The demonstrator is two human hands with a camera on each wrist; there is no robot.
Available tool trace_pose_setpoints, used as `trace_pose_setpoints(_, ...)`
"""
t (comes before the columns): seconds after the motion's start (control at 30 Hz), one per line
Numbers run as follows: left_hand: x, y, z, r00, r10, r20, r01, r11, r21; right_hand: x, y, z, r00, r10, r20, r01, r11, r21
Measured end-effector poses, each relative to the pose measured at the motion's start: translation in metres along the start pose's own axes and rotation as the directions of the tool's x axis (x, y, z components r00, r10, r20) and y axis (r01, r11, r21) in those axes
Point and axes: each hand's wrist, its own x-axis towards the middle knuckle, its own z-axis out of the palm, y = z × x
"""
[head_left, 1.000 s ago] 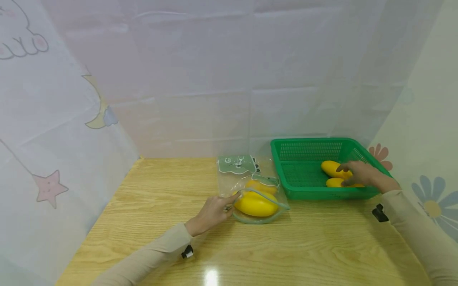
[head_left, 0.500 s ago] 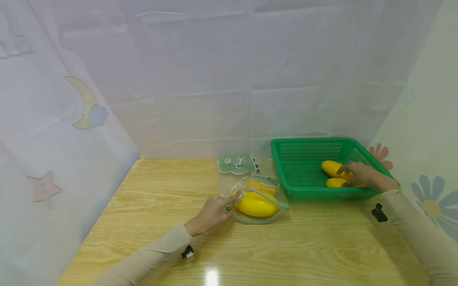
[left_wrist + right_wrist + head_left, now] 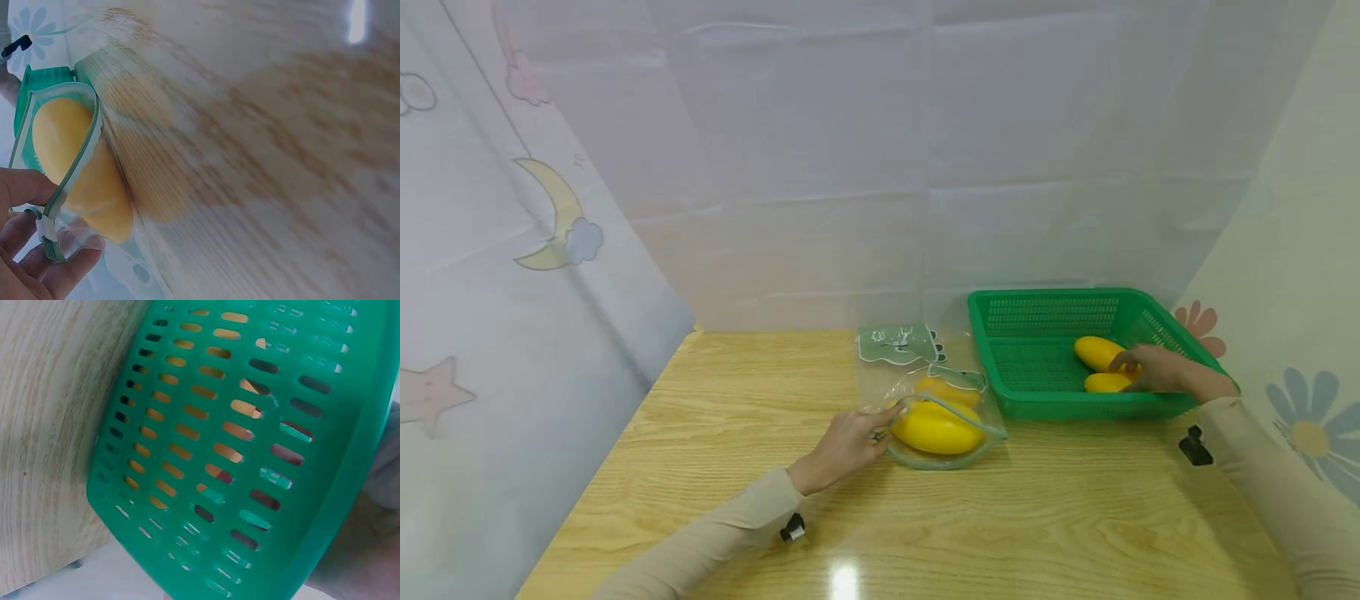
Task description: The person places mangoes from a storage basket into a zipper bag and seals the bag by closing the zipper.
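Observation:
In the head view my left hand (image 3: 848, 446) grips the edge of a clear zip bag (image 3: 880, 379) with green print. Its thumb and fingers pinch the green zip rim (image 3: 78, 165) beside a white slider (image 3: 45, 229) in the left wrist view, and the mouth gapes. Two yellow mangoes lie in the bag, the front mango (image 3: 938, 429) nearest the opening. My right hand (image 3: 1161, 368) reaches into the green basket (image 3: 1090, 408), its fingers curled over the nearer mango (image 3: 1105, 382). Another mango (image 3: 1096, 353) lies just behind. The basket wall hides much of this hand in the right wrist view.
The wooden table (image 3: 737, 383) stretches left of the bag and in front of it. The basket stands at the back right, close to the bag's right side. Printed sheets (image 3: 805, 167) hang behind and at both sides.
My right hand's fingers have curled and dipped slightly deeper among the basket mangoes. The left hand and the bag stay where they were. The left wall sheet has shifted.

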Motion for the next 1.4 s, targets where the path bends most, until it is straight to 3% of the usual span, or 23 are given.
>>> trace_pose_setpoints(0.7, 0.0022, 0.002, -0.0041, 1.0, -0.02, 0.019, 0.02, 1.0, 0.016, 0.0, 0.0048, -0.001, 0.999, -0.001, 0.043, 0.001, 1.0, 0.0)
trace_pose_setpoints(1.03, 0.0024, 0.0028, -0.0044, 0.999, -0.029, 0.016, 0.029, 0.999, 0.018, 0.0004, 0.0038, -0.0004, 1.0, -0.019, 0.023, 0.019, 1.0, -0.019)
trace_pose_setpoints(1.4, -0.0002, 0.0007, -0.0018, 1.0, 0.002, -0.012, -0.002, 1.0, 0.016, 0.0005, 0.0036, 0.0025, 0.998, -0.058, -0.012, 0.057, 0.998, -0.036)
